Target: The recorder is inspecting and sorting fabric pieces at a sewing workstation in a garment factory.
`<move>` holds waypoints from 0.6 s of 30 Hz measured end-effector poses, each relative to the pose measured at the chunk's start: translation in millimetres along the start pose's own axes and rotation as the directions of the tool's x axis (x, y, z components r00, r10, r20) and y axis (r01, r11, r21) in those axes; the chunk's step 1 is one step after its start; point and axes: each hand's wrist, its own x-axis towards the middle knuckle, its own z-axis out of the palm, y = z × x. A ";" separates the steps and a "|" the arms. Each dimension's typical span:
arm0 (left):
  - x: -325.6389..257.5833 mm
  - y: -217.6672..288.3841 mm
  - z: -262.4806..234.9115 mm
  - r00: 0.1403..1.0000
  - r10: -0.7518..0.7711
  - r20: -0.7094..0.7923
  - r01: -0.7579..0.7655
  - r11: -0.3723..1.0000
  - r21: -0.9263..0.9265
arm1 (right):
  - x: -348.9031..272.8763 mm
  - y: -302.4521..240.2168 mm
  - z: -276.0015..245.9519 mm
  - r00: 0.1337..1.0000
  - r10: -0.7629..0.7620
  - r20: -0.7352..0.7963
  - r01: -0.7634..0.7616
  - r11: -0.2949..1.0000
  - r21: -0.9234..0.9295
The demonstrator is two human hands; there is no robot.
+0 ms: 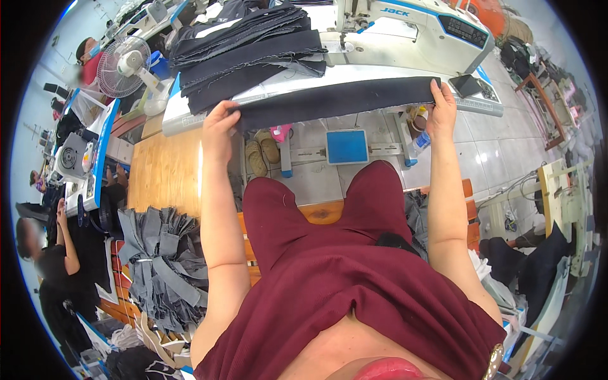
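A long dark fabric strip (pixel 335 101) is stretched between my two hands above the front edge of the sewing table. My left hand (pixel 220 123) pinches its left end between thumb and fingers. At the other end my right hand (pixel 443 107) grips the corner. The strip's lower edge looks slightly frayed. Just behind it stands a white sewing machine (pixel 437 38), its needle area near the strip's far side. A tall stack of similar dark fabric pieces (pixel 253 54) lies on the table at the left. Close to my right hand rests a dark phone (pixel 465 85).
Below the table are a blue pedal (pixel 347 147) and a pair of shoes (pixel 262 152). A wooden surface (pixel 164 168) and a bundle of grey fabric strips (pixel 166 259) are at my left. A fan (pixel 126 66) stands farther back. Other people work at the far left.
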 end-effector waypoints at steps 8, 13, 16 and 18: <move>49.5 -45.8 58.0 0.992 -0.103 -0.068 0.095 0.990 -0.108 | 43.6 21.0 -43.2 0.994 -0.055 -0.099 0.005 0.893 -0.449; 95.7 -84.9 87.1 0.961 0.243 -0.134 -0.069 0.677 0.733 | 98.2 37.4 -76.0 0.974 -0.207 0.087 0.113 0.118 -0.987; 99.1 -84.4 113.3 0.963 0.266 -0.037 -0.065 0.365 0.929 | 107.9 43.0 -79.1 0.995 -0.095 0.044 0.032 -0.124 -0.992; 101.6 -91.2 112.7 0.922 0.372 0.104 -0.187 0.197 0.962 | 109.2 46.7 -72.1 0.992 -0.104 0.072 0.053 -0.173 -0.983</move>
